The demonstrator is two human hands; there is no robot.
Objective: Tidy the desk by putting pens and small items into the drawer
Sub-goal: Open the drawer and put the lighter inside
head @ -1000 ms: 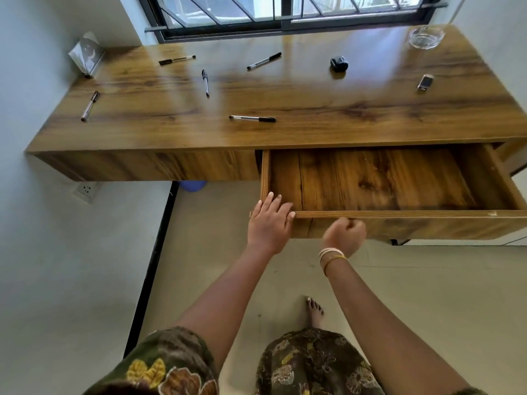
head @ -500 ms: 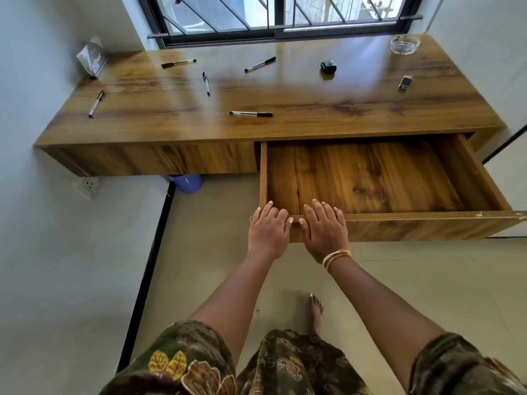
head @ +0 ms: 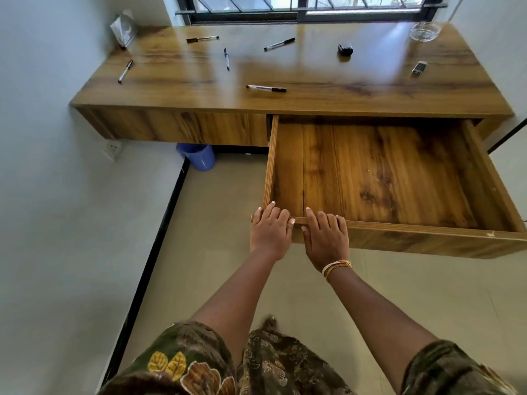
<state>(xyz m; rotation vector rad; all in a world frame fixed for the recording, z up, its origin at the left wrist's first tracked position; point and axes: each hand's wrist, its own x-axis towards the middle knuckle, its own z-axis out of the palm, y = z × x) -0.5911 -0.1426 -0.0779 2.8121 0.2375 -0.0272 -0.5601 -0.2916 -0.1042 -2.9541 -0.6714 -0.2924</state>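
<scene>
The wooden drawer (head: 427, 229) stands pulled far out from under the desk (head: 313, 101), and its inside is bare. My left hand (head: 270, 230) and my right hand (head: 325, 238) lie side by side over the drawer's front edge at its left corner, fingers curled on it. Several pens lie on the desk: one near the front edge (head: 266, 88), one in the middle (head: 226, 59), one further back (head: 279, 44), one at the back left (head: 202, 39), one at the far left (head: 125, 71). A small black item (head: 345, 49) and a small silver item (head: 419, 68) lie to the right.
A glass ashtray (head: 425, 31) sits at the desk's back right corner and a clear plastic stand (head: 124, 29) at its back left. A blue bin (head: 196, 155) is on the floor under the desk. A wall runs along the left with a socket (head: 114, 148).
The drawer has come further out toward me. My right hand moved from under the front panel up onto the front edge beside my left hand.
</scene>
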